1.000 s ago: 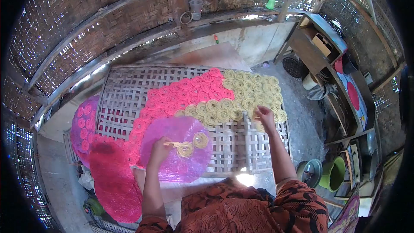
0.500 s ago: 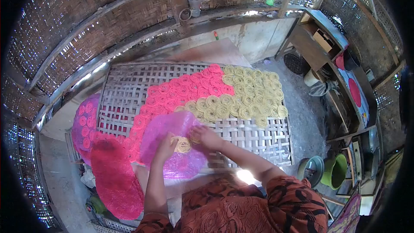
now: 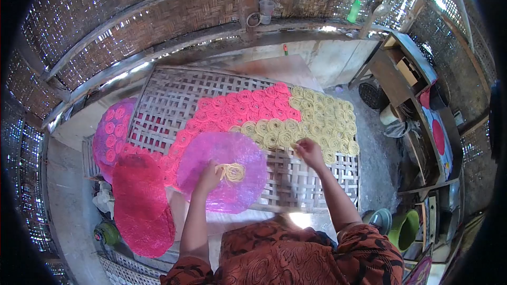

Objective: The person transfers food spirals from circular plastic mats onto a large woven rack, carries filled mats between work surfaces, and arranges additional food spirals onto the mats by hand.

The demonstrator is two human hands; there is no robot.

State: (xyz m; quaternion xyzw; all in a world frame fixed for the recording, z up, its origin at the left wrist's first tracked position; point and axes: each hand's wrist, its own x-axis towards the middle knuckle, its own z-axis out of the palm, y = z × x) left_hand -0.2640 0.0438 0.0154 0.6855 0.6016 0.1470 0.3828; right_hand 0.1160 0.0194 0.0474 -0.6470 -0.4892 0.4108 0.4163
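Observation:
My left hand (image 3: 209, 178) is over the round purple sheet (image 3: 222, 145), its fingers pinched on the edge of a pale yellow coil (image 3: 233, 172). My right hand (image 3: 308, 151) is at the lower edge of the yellow coils (image 3: 327, 121), fingers closed on a yellow coil that they partly hide. Rows of pink coils (image 3: 243, 106) lie beside the yellow ones on the woven bamboo rack (image 3: 174, 87). The purple sheet overlaps the rack's near edge and some pink coils.
Dark pink round sheets (image 3: 141, 206) lie at the left, near another purple sheet with pink coils (image 3: 110, 136). A wooden shelf (image 3: 393, 82), a green bucket (image 3: 404, 230) and a grey basin (image 3: 378, 220) stand at the right. A green bottle (image 3: 354, 10) is by the back wall.
My right hand has gone from the purple sheet to the rack, and one yellow coil has left the sheet. My left hand stays by the other coil. The view has shifted.

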